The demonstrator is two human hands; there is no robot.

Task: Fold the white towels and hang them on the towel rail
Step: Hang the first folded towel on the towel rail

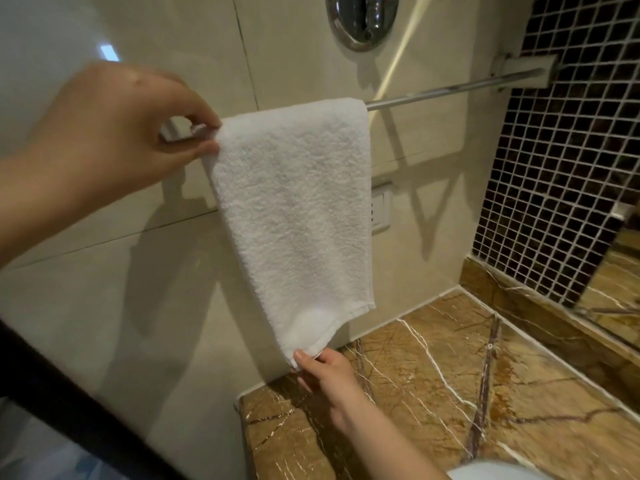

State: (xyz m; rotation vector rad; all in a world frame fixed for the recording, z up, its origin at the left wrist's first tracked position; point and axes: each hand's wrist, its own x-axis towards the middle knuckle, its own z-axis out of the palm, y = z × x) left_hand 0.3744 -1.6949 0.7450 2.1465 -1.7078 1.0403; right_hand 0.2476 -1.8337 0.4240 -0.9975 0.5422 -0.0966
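now both hands on towel (294, 209) — left hand (114, 133) top; right hand (325, 375) bottom

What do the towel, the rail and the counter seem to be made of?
The towel looks like white cotton terry, matte, with nubbly pile. The rail looks like polished metal, perhaps chrome: thin, grey, bright highlights. The counter looks like polished brown marble or similar stone: white and dark veins, glossy.

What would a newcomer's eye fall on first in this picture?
The white towel hangs over the towel rail at the centre, bright against the cream wall. The left hand pinches its upper left edge and the right hand pinches its bottom corner. Right of it, dark mosaic tiles stand above a brown marble counter.
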